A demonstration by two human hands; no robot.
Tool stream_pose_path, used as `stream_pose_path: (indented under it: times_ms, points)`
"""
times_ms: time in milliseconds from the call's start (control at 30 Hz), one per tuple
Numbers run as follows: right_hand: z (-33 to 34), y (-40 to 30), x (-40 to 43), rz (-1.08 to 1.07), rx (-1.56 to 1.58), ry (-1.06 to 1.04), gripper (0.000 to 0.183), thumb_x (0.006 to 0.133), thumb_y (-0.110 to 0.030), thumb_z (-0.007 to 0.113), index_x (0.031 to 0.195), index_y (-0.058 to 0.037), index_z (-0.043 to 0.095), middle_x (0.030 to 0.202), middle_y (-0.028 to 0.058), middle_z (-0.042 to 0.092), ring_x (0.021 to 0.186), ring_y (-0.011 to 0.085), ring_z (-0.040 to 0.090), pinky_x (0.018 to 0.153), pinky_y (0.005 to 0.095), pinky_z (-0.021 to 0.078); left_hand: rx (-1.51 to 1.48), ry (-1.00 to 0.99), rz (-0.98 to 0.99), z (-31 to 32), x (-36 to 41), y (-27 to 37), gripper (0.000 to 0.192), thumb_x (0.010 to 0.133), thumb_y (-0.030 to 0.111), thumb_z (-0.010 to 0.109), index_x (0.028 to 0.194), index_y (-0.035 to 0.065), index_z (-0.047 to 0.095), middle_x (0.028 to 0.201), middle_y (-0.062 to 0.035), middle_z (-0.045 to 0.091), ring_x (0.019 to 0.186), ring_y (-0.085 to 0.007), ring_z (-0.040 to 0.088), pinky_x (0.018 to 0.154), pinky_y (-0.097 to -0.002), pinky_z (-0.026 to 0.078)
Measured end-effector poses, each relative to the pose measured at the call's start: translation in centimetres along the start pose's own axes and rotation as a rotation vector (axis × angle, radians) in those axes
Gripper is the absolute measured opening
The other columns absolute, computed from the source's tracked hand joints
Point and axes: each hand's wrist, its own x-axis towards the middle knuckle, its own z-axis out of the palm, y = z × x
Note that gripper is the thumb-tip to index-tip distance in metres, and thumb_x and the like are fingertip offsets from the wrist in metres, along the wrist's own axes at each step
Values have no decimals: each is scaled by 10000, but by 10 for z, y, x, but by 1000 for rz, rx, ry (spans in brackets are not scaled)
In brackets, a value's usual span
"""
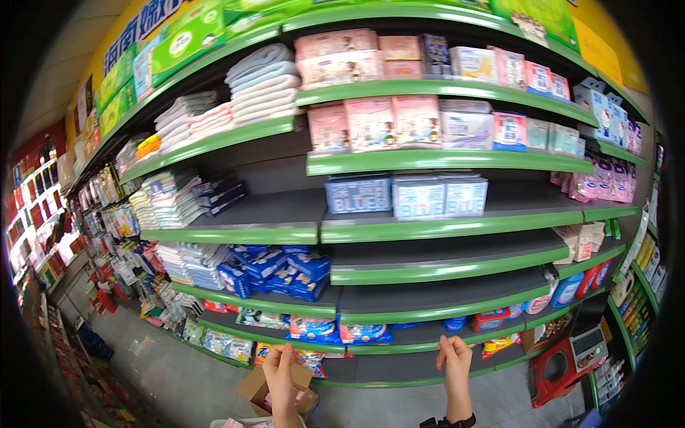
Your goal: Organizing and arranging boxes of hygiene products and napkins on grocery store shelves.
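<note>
My left hand (281,364) is raised above an open cardboard box (302,377) on the floor, its fingers drawn together with nothing visible in them. Pink packs (267,398) show inside the box, partly hidden by my forearm. My right hand (455,357), a dark band at its wrist, hovers before the lower shelves with loosely curled fingers and no item in sight. Both hands look apart from the shelf unit. Ahead, blue-lettered packs (420,195) stand on a middle shelf (369,232) with a green front edge. Pink boxed packs (393,123) line the shelf above.
Folded towels (265,85) and blue packs (275,270) fill shelves at left. Detergent bags (313,327) lie low down. A laptop (587,348) rests on a red plastic stool (556,372) at right. A pale container (219,422) sits at the bottom edge.
</note>
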Motion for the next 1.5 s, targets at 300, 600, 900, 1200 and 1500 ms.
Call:
stream_pose_path:
  times_ms: [300, 600, 900, 1200, 1500]
  points:
    - [49, 5, 33, 11, -6, -246, 232, 821, -181, 539, 647, -38, 484, 430, -5, 406, 363, 60, 373, 359, 187, 275, 25, 169, 140, -24, 12, 10, 167, 855, 142, 483, 717, 49, 496, 660, -5, 487, 573, -74, 459, 550, -211, 392]
    - [64, 8, 22, 35, -17, -334, 225, 826, -162, 535, 648, -31, 493, 428, 9, 428, 360, 64, 386, 360, 191, 290, 14, 260, 149, -43, 3, 28, 181, 848, 143, 493, 703, 36, 494, 646, -14, 493, 577, -74, 454, 555, -216, 392]
    - [141, 8, -45, 69, -8, -238, 181, 831, -193, 538, 716, -54, 550, 497, -24, 458, 419, 29, 409, 384, 163, 309, 91, 225, 102, -129, 38, 64, 156, 855, 166, 479, 725, 80, 475, 638, 29, 422, 559, -34, 397, 512, -178, 355]
    - [164, 7, -34, 30, -25, -242, 251, 843, -248, 522, 692, -48, 501, 465, -41, 404, 413, 15, 331, 387, 183, 250, 78, 119, 29, -137, 79, 49, 154, 844, 163, 490, 851, 20, 546, 677, -8, 476, 593, -89, 398, 530, -205, 317]
    - [133, 0, -19, -65, -31, -143, 254, 839, -236, 529, 694, -30, 496, 454, -37, 391, 419, 16, 340, 405, 185, 272, 593, -24, 280, -115, 95, 17, 257, 842, 57, 436, 1080, -13, 501, 1073, -157, 487, 893, -239, 516, 731, -310, 451]
